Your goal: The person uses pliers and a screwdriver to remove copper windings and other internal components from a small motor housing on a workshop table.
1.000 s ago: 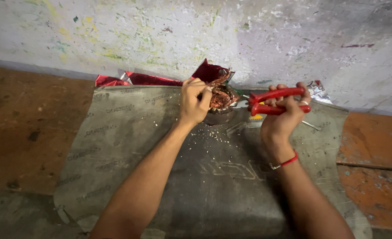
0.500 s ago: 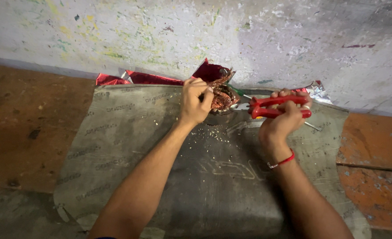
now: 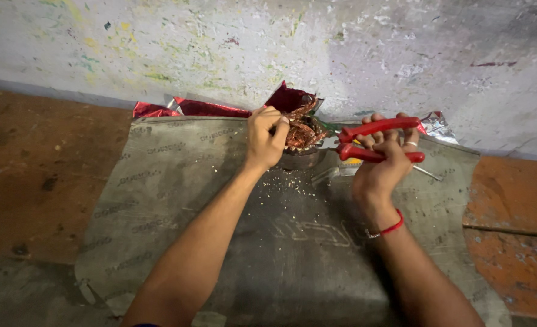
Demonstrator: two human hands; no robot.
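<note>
Against a paint-flecked wall, the left hand (image 3: 267, 138) is pinching crumpled red foil (image 3: 302, 124) while the right hand's (image 3: 382, 163) grip is squeezing red-handled pliers (image 3: 377, 140) just beside it.

Wall (image 3: 341, 48) blocks beyond; grey mat (image 3: 177, 200) lies open on the left

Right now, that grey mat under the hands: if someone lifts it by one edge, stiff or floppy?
Probably floppy. The grey mat looks thin and lies flat on the floor, with a ragged, curling lower-left edge, so it would likely sag. It seems light for its size. The crumbs scattered near the left hand and right hand would likely slide off.
</note>
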